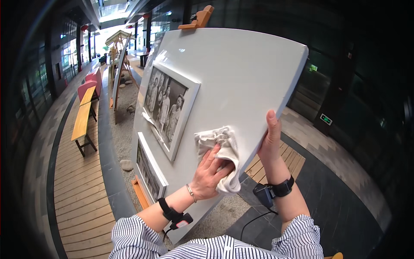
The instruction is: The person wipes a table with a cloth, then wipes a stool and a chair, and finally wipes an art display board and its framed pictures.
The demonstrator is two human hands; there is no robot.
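Observation:
A folded off-white cloth [226, 139] lies flat against a large white display board [239, 74]. My left hand [210, 174] presses the cloth to the board's face, fingers spread over it and partly tucked into its fold. Along the board's right edge, my right hand [272, 139] grips with the thumb up; its fingers behind the board are hidden. Left of the cloth, a white-framed black-and-white photograph [168, 110] of several people is mounted on the board. Below that sits a second framed picture [150, 171], seen at a steep angle.
A wooden easel clamp [197, 19] holds the board's top, and an orange-brown easel ledge [140, 194] shows below. Further left stand yellow benches [81, 119], pink chairs [89, 85] and another panel [119, 74] on an easel. Stones [126, 165] lie on the gravel. A black cable [247, 225] hangs from my right wrist device.

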